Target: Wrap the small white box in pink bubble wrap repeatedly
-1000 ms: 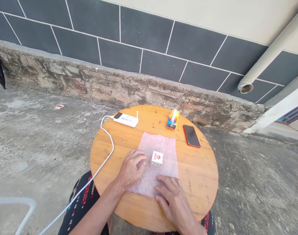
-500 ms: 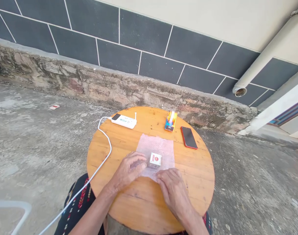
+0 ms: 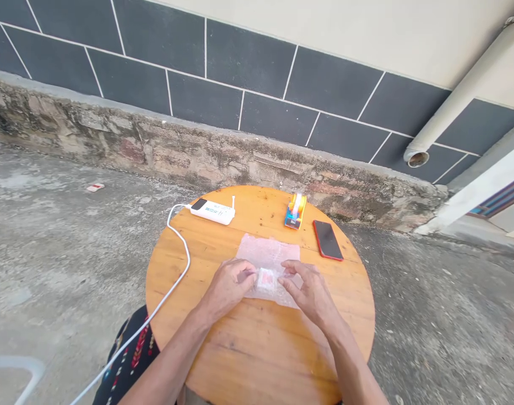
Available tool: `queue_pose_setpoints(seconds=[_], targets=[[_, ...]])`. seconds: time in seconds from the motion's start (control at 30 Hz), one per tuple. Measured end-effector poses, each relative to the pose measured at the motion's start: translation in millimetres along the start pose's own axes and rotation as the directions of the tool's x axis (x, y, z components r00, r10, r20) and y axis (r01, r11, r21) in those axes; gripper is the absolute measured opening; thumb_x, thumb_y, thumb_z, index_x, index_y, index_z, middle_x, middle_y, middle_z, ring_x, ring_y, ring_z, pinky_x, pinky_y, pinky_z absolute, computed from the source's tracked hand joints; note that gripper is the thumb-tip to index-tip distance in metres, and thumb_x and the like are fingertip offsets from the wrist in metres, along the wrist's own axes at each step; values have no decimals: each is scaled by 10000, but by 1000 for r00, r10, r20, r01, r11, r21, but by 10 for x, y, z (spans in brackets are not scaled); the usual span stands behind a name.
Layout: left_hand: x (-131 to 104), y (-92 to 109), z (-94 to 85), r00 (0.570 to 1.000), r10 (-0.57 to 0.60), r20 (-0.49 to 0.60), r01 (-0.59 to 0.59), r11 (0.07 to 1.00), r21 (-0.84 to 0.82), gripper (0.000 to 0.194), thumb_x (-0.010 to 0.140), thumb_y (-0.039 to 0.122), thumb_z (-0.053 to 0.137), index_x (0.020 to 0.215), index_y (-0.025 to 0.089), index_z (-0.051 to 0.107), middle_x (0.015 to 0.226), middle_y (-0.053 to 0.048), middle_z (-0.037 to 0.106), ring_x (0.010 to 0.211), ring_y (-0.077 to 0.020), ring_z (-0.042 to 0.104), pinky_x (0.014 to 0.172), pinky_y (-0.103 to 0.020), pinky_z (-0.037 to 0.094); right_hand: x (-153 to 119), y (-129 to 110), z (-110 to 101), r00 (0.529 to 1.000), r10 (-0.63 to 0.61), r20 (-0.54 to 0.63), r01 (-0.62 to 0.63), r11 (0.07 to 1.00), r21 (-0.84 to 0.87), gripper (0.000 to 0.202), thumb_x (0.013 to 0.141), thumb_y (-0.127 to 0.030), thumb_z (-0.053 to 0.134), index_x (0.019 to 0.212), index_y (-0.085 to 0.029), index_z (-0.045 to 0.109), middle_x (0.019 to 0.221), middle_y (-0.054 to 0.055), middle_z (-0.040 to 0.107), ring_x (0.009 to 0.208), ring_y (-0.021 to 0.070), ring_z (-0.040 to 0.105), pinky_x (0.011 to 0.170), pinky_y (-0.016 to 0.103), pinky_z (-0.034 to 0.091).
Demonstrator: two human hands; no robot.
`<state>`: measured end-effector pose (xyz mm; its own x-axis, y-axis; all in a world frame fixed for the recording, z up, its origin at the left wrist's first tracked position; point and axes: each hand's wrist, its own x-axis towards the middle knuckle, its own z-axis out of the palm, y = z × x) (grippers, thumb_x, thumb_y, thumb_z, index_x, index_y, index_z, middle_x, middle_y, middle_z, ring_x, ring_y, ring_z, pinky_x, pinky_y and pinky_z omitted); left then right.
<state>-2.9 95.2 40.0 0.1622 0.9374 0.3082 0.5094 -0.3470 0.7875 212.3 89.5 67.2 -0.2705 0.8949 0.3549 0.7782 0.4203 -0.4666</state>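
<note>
A small white box (image 3: 266, 278) with a red mark sits near the middle of the round wooden table, covered by a fold of pinkish bubble wrap (image 3: 269, 250). The rest of the wrap lies flat behind the box. My left hand (image 3: 231, 281) pinches the wrap just left of the box, thumb and fingers together. On the other side, my right hand (image 3: 306, 286) grips the wrap close to the box's right side, its fingers curled.
On the round table (image 3: 240, 360), a white device (image 3: 212, 211) with a cable (image 3: 183, 270) lies at back left. A tape dispenser (image 3: 295, 211) and a red-edged phone (image 3: 328, 240) are at back right. Behind runs a stone-based wall (image 3: 176, 146).
The near edge of the wrap has been folded over the box, which was uncovered before. My right hand has moved up beside the box, and my left hand has closed on the wrap.
</note>
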Motion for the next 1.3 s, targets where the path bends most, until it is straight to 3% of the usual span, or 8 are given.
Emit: queue_pose_setpoints(seconds=[0.13, 0.33, 0.5, 0.6, 0.97, 1.1, 1.23, 1.3], targets=[[57, 20, 10, 1000, -25, 3, 25, 1000, -9, 135, 794, 203, 512, 727, 203, 629, 732, 24, 650, 715, -135, 568, 653, -226, 398, -5, 201, 67, 991, 137, 14, -137, 980, 146, 228, 836, -353, 564, 1008, -223, 640, 859, 37, 691, 858, 217, 623, 775, 330, 461], [144, 27, 24, 997, -79, 27, 79, 997, -20, 128, 774, 202, 520, 712, 195, 632, 697, 27, 637, 672, -123, 571, 597, -198, 405, -39, 315, 274, 977, 211, -34, -190, 931, 312, 219, 828, -364, 559, 974, -220, 636, 832, 28, 666, 798, 198, 616, 695, 286, 463], [116, -66, 139, 967, -226, 117, 249, 934, -256, 161, 792, 300, 513, 773, 187, 626, 661, 22, 580, 583, -130, 563, 448, -181, 442, -89, 354, 315, 980, 196, -30, -185, 956, 226, 224, 819, -313, 562, 1010, -223, 635, 827, 22, 675, 804, 201, 610, 733, 308, 451], [97, -86, 190, 959, -258, 117, 282, 904, -322, 167, 780, 327, 532, 793, 186, 620, 680, 19, 573, 582, -134, 562, 411, -183, 458, -102, 356, 307, 981, 186, -48, -176, 970, 168, 227, 818, -285, 558, 1024, -226, 634, 833, 21, 683, 805, 202, 606, 753, 319, 446], [105, -6, 199, 983, -177, 46, 182, 968, -170, 108, 765, 228, 505, 762, 188, 606, 653, 27, 591, 571, -109, 531, 485, -165, 421, -81, 333, 339, 984, 134, -114, -123, 987, 102, 191, 828, -265, 559, 997, -220, 637, 835, 27, 692, 788, 203, 616, 750, 337, 455], [85, 4, 191, 989, -143, 24, 145, 980, -138, 111, 762, 213, 493, 733, 189, 597, 683, 20, 612, 630, -121, 551, 544, -177, 422, -92, 310, 290, 977, 52, -205, -48, 999, 27, 174, 839, -234, 543, 990, -194, 621, 896, 54, 690, 837, 219, 622, 765, 363, 446], [66, 0, 191, 991, -131, 1, 130, 984, -120, 109, 756, 212, 495, 724, 188, 597, 708, 14, 627, 653, -125, 553, 554, -184, 403, -163, 63, 122, 925, -111, -365, 51, 984, -171, 172, 869, -166, 504, 994, -204, 617, 1050, 78, 653, 976, 244, 575, 823, 400, 396], [62, -7, 191, 992, -125, -5, 124, 987, -107, 105, 755, 220, 502, 727, 190, 599, 704, 15, 625, 661, -127, 551, 560, -186, 395, -200, -98, 80, 928, -194, -318, 134, 970, -201, 193, 884, -128, 484, 999, -211, 615, 1032, 65, 657, 945, 223, 569, 814, 383, 390]])
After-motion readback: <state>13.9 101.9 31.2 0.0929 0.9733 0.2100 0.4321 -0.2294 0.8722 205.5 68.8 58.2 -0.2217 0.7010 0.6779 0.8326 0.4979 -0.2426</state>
